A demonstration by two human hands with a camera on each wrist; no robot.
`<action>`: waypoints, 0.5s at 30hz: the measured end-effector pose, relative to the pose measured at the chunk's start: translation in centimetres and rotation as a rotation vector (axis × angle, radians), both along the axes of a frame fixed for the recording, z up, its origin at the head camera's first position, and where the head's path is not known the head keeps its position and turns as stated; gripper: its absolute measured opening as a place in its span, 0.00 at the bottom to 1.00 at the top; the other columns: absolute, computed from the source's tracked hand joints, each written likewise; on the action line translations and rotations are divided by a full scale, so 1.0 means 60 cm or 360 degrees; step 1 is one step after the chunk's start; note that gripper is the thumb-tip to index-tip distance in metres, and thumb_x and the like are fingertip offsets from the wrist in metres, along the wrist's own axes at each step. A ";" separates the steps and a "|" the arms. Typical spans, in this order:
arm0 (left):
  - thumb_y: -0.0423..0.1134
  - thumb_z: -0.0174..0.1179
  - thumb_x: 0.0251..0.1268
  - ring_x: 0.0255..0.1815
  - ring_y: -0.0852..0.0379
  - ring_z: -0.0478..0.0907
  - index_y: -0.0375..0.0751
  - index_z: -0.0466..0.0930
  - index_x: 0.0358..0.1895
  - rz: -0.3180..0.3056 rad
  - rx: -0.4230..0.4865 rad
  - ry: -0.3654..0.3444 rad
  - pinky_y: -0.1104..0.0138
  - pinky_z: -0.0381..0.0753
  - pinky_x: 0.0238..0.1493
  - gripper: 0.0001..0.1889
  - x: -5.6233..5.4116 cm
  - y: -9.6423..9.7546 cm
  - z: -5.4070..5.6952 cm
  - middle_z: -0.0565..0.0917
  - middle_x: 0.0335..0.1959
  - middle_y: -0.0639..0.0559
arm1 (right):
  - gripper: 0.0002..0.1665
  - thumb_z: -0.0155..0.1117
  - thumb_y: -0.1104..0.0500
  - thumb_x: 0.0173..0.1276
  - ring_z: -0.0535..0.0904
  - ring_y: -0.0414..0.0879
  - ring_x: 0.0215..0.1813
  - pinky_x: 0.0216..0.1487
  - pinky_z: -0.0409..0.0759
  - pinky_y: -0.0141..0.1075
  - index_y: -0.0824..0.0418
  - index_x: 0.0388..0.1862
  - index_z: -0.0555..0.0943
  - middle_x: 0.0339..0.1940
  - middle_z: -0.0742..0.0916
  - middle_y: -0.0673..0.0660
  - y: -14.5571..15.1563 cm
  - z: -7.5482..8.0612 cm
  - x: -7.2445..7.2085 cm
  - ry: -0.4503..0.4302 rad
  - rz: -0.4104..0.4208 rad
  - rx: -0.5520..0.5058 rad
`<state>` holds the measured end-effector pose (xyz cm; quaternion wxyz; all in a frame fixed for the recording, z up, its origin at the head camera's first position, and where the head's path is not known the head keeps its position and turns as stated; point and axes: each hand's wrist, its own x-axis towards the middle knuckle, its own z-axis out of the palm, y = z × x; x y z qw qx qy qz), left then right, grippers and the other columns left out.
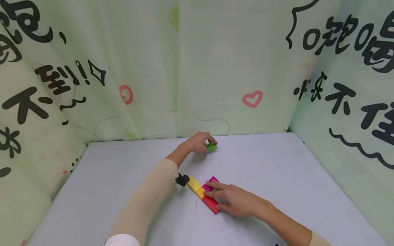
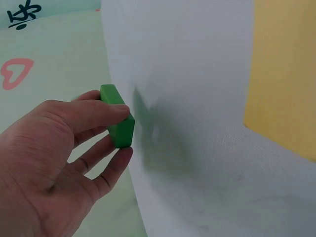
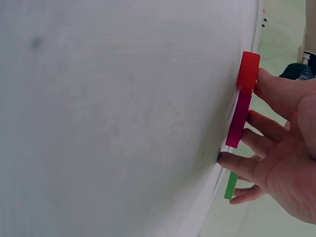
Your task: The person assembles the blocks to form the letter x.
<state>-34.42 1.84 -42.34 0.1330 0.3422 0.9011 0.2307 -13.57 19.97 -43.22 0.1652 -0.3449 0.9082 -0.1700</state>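
Note:
Near the back of the table, my left hand (image 1: 199, 142) pinches a green block (image 1: 211, 147) between thumb and fingers. In the left wrist view the block (image 2: 121, 132) stands on edge in the grip, close over the white surface and its shadow. Farther forward, my right hand (image 1: 237, 201) lies with spread fingers over a row of flat blocks. Its thumb touches the red block (image 1: 210, 204), and its fingertips are at the magenta block (image 3: 239, 118). A yellow block (image 1: 194, 183) and an orange-yellow block (image 1: 200, 192) continue the row from the red one; the magenta block branches off beside them.
A white cloth covers the table (image 1: 261, 164). Pale green curtains (image 1: 215, 68) with black lettering and pink hearts hang behind it and along both sides. A small black device (image 1: 182, 179) on the left wrist overlaps the yellow block's end in the head view.

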 end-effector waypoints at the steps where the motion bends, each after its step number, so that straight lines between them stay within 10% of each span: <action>1: 0.28 0.68 0.63 0.57 0.50 0.80 0.49 0.85 0.64 -0.0004 0.0000 -0.0001 0.60 0.81 0.61 0.25 0.002 -0.003 0.001 0.82 0.60 0.47 | 0.34 0.69 0.55 0.73 0.68 0.58 0.80 0.69 0.79 0.50 0.44 0.77 0.75 0.82 0.70 0.53 0.000 0.000 0.000 -0.0003 0.0000 0.0001; 15: 0.31 0.71 0.63 0.53 0.51 0.83 0.48 0.84 0.65 -0.0065 -0.0007 -0.0037 0.64 0.84 0.57 0.25 0.032 -0.035 0.012 0.82 0.59 0.48 | 0.34 0.71 0.55 0.72 0.68 0.58 0.80 0.67 0.81 0.50 0.45 0.76 0.75 0.81 0.71 0.54 0.000 -0.001 -0.003 -0.0004 0.0013 -0.0016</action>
